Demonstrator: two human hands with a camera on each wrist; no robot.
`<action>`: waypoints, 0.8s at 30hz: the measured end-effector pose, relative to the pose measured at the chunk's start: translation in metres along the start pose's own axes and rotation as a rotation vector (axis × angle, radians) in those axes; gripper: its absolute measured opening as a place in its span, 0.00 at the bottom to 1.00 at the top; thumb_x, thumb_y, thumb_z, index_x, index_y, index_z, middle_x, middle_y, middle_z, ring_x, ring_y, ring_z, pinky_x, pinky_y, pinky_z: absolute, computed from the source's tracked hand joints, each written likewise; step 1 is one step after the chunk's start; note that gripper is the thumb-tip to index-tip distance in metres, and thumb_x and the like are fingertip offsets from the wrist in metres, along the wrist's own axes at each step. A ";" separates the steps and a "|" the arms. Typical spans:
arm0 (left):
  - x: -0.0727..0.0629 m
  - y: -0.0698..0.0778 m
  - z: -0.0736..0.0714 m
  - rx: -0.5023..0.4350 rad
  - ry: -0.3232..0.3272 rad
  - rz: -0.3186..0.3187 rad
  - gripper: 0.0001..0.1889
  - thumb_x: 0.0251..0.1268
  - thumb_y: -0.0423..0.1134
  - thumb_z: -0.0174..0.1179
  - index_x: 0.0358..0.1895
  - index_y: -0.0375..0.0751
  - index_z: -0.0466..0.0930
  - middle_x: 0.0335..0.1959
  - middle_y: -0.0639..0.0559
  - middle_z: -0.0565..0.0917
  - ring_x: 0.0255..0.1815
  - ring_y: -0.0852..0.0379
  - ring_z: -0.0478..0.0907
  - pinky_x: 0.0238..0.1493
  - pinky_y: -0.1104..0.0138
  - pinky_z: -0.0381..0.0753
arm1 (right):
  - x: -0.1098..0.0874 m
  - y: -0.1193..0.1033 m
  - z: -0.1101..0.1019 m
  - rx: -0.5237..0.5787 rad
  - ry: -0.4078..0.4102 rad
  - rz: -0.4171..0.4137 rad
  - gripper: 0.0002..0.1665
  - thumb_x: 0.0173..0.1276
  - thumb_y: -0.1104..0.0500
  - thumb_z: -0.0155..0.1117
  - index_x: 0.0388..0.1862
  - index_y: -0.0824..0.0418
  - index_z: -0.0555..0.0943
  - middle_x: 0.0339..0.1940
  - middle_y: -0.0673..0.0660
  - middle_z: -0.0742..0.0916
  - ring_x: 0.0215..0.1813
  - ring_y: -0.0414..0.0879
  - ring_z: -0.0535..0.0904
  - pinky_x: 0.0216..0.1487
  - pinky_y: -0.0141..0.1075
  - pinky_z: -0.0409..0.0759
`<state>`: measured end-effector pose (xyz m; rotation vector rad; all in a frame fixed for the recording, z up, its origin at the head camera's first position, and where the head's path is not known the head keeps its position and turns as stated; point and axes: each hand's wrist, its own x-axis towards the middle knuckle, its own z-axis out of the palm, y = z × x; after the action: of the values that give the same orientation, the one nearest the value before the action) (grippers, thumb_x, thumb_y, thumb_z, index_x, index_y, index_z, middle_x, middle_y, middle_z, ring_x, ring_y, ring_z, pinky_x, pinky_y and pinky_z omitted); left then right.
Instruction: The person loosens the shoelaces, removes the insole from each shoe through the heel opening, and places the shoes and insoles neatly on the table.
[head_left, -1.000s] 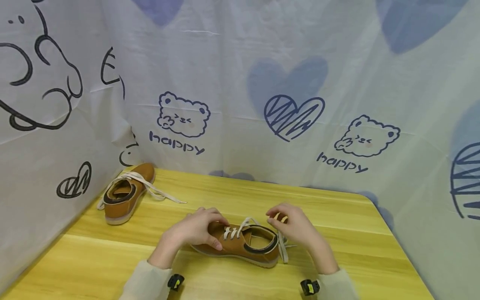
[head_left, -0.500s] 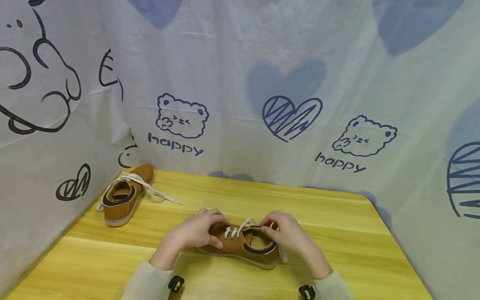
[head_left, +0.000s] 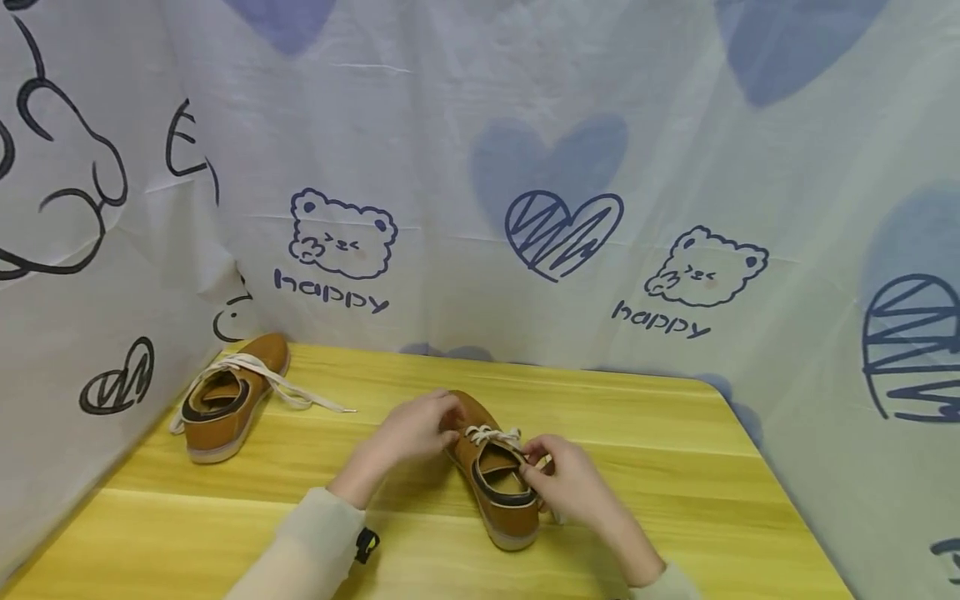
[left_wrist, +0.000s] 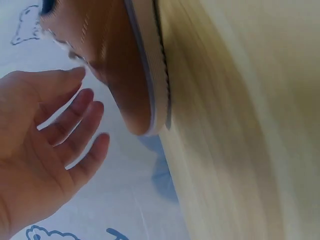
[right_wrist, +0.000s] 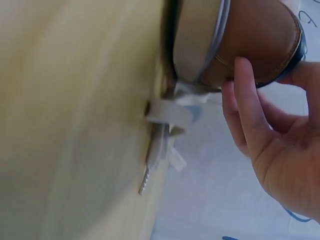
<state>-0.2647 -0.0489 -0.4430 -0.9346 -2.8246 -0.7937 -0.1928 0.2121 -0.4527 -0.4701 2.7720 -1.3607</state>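
A brown lace-up shoe (head_left: 510, 518) stands on its sole on the table, heel towards me and toe pointing away to the left. My right hand (head_left: 570, 483) grips its collar at the right side; in the right wrist view the fingers (right_wrist: 248, 95) lie on the outside of the heel and the thumb goes over the dark rim. Beside the toe is my left hand (head_left: 418, 427), fingers loosely bent and apart from the leather in the left wrist view. White laces (head_left: 491, 435) cross the tongue, and a loose lace end (right_wrist: 167, 112) hangs down by the heel onto the table.
A matching brown shoe (head_left: 219, 433) stands at the table's back left, its long white lace (head_left: 300, 396) trailing right. White cloth with printed hearts and bears (head_left: 450, 275) closes off the back and sides of the yellow wooden table (head_left: 637, 417).
The right hand came in from beyond the heel and took hold of the collar. The shoe has turned, its heel swinging towards me, and the left hand has let go of the toe.
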 end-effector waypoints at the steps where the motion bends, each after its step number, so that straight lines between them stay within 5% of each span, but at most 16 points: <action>1: -0.002 0.002 0.001 -0.044 0.012 -0.009 0.09 0.65 0.33 0.70 0.45 0.43 0.84 0.41 0.53 0.83 0.42 0.54 0.81 0.48 0.57 0.84 | -0.001 0.000 0.003 0.020 0.009 0.013 0.13 0.72 0.63 0.67 0.53 0.67 0.82 0.40 0.56 0.84 0.30 0.44 0.82 0.22 0.36 0.84; 8: -0.024 0.020 0.005 -0.336 0.037 -0.065 0.06 0.74 0.40 0.64 0.43 0.41 0.81 0.39 0.52 0.83 0.40 0.58 0.80 0.42 0.62 0.83 | -0.006 -0.008 0.016 0.102 0.034 0.049 0.18 0.73 0.59 0.69 0.55 0.68 0.80 0.41 0.58 0.83 0.29 0.45 0.83 0.23 0.41 0.87; 14: -0.031 0.027 0.012 -0.277 0.093 -0.121 0.11 0.69 0.43 0.70 0.42 0.40 0.80 0.42 0.49 0.82 0.39 0.57 0.77 0.40 0.62 0.80 | -0.003 -0.014 0.024 0.104 0.029 0.025 0.19 0.72 0.57 0.70 0.54 0.68 0.79 0.42 0.58 0.81 0.30 0.46 0.83 0.24 0.40 0.87; 24: -0.022 0.029 0.017 -0.198 0.128 -0.187 0.11 0.67 0.40 0.71 0.39 0.39 0.79 0.39 0.45 0.79 0.32 0.56 0.73 0.33 0.64 0.77 | 0.018 -0.018 0.040 -0.179 0.150 -0.067 0.09 0.67 0.60 0.74 0.39 0.59 0.80 0.37 0.53 0.81 0.33 0.41 0.76 0.31 0.32 0.78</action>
<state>-0.2290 -0.0324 -0.4497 -0.6179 -2.7887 -1.1284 -0.1997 0.1658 -0.4619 -0.4902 3.0429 -1.2131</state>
